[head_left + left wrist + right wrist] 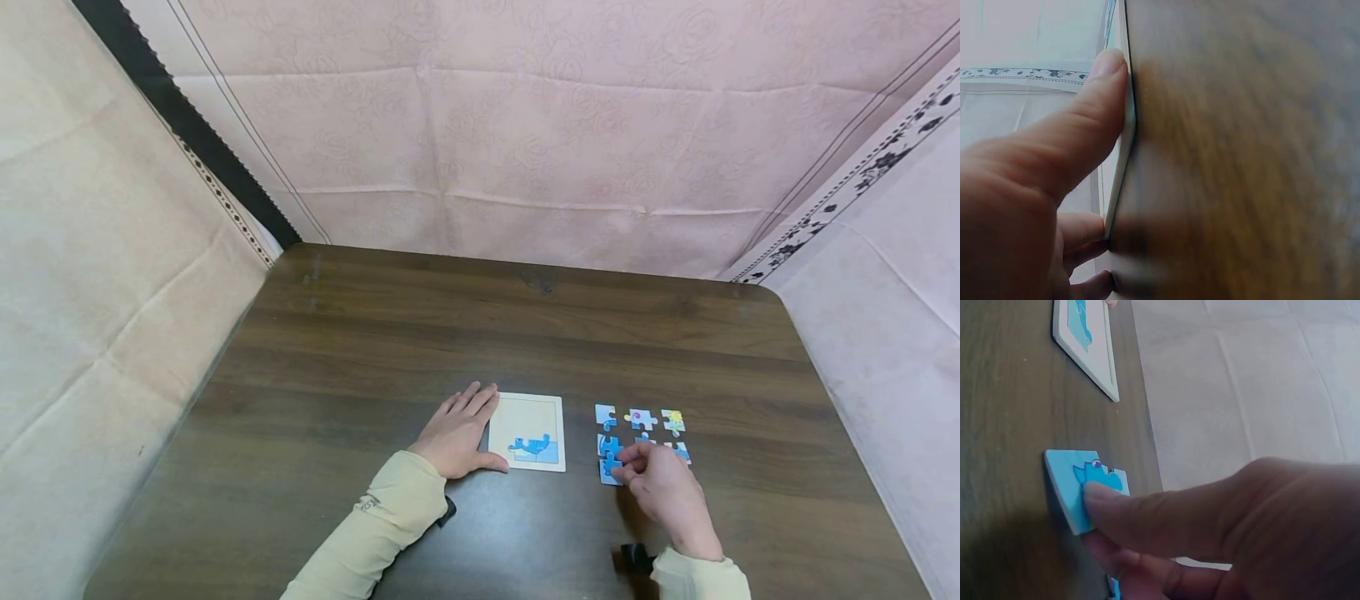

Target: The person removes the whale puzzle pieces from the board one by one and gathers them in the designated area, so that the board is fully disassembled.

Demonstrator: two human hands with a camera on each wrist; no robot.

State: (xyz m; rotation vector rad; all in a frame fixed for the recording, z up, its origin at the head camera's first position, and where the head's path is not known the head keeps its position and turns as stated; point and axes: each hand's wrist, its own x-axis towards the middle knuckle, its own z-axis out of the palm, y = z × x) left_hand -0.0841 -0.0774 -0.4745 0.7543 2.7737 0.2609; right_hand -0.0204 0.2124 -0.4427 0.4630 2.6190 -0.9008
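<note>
My left hand (459, 433) lies over the left side of a square white puzzle board (527, 417), fingers spread and thumb at its lower left edge. In the left wrist view, the thumb (1082, 119) rests along the board's rim. Joined blue puzzle pieces (542, 451) sit in the board's lower right part. To the right of the board, my right hand (667, 492) pinches a blue corner puzzle piece (1063, 478) between thumb and fingers. That piece carries part of a blue animal with an eye; the thumb hides some of it.
Several loose puzzle pieces (641, 419) lie in rows beyond the right hand, partly hidden by it. A yellow-topped piece (672, 421) is at the far right corner. The brown wooden table (420, 333) meets hanging pale cloths (525, 150) at the back and sides.
</note>
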